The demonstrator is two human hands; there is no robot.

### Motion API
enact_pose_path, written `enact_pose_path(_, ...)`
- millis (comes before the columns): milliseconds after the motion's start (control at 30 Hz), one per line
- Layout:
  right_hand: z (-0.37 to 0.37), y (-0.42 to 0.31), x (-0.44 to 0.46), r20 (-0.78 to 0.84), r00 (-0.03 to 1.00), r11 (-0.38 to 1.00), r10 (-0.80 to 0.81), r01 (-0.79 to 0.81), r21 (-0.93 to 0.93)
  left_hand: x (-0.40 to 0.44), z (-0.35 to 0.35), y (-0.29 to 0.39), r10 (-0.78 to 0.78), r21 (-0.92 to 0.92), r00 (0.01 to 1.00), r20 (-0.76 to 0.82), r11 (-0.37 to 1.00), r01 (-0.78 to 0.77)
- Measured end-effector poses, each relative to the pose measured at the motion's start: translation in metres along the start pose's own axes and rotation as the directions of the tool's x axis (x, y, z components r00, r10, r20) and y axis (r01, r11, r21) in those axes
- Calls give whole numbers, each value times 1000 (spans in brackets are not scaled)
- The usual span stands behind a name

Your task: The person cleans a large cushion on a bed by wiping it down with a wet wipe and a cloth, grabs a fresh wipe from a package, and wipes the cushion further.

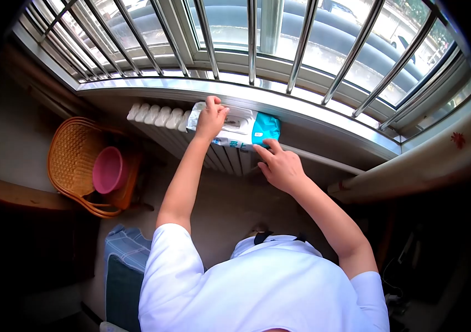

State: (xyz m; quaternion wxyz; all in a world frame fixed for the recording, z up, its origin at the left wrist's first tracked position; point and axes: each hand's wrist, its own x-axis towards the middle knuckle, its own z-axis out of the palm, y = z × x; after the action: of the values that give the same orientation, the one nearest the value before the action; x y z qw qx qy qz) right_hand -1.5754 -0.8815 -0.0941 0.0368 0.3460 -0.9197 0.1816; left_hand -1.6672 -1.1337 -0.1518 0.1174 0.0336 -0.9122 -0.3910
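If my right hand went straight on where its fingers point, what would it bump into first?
Probably the white and blue-green pack: your right hand points at its blue-green end, very close by. Depth is unclear here, so I can't tell whether they touch.

Single view, worn on the head: the lens sat above the wearer's white shirt (268, 288), which filled the bottom centre as the nearest surface. Direction: it faced forward and steeply down, the forearms (184, 182) reaching away from it up the frame. Type: very wide, its corners rounded off into black, the metal sill (307, 104) bowed. Level: slightly rolled, that sill standing lower at right than at left. Depth: the left hand (212, 119) and right hand (283, 166) lay at middle range around the centre; window bars (207, 44) crossed the top, the outdoors farthest. Sides: a wicker chair (72, 160) at left, a curtain (429, 155) at right.
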Motion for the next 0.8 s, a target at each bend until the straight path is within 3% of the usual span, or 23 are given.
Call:
enact_pose_path(67,14,-3,16,8,1000,999,-26,26,-37,6,22,-19,208,-433,967,-149,865,-253)
enact_pose_path(133,28,-2,28,92,996,998,6,1,-70,3,16,-18,231,-392,966,-117,883,-259)
enact_pose_path(200,37,-2,34,109,994,996,17,-7,-91,3,5,-15,467,-71,882,64,884,-463)
enact_pose_path(233,41,-2,35,114,993,995,23,-11,-103,3,5,-10,348,-58,931,110,937,-343)
enact_pose_path(267,44,-2,36,120,992,994,29,-16,-112,2,5,-3,350,-61,930,111,937,-345)
enact_pose_path(333,49,-4,36,129,991,992,40,-24,-123,-2,7,8,236,263,961,146,927,-267)
enact_pose_path(400,49,-3,38,135,990,990,46,-27,-137,6,18,-2,245,291,952,185,911,-292)
enact_pose_path(467,48,-3,39,97,994,993,53,-42,-108,14,21,1,171,347,977,127,915,-205)
enact_pose_path(500,51,0,41,97,994,993,54,-44,-109,15,14,10,101,222,993,-54,971,-87)
enact_pose_path(600,52,8,51,38,999,998,38,-36,-48,21,-5,-2,128,104,988,-90,988,-119)
enact_pose_path(667,46,9,70,63,989,991,131,-129,-46,19,-6,-7,65,34,998,-18,997,-65)
enact_pose_path(700,43,8,80,-19,991,991,130,-130,-15,15,-5,-7,43,-120,999,-15,992,-44)
enact_pose_path(767,41,5,99,-21,990,990,138,-138,-4,12,9,-23,4,-413,1000,-28,910,-15)
enact_pose_path(800,42,5,109,-21,989,989,148,-147,9,9,15,-27,6,-414,999,-32,910,-19)
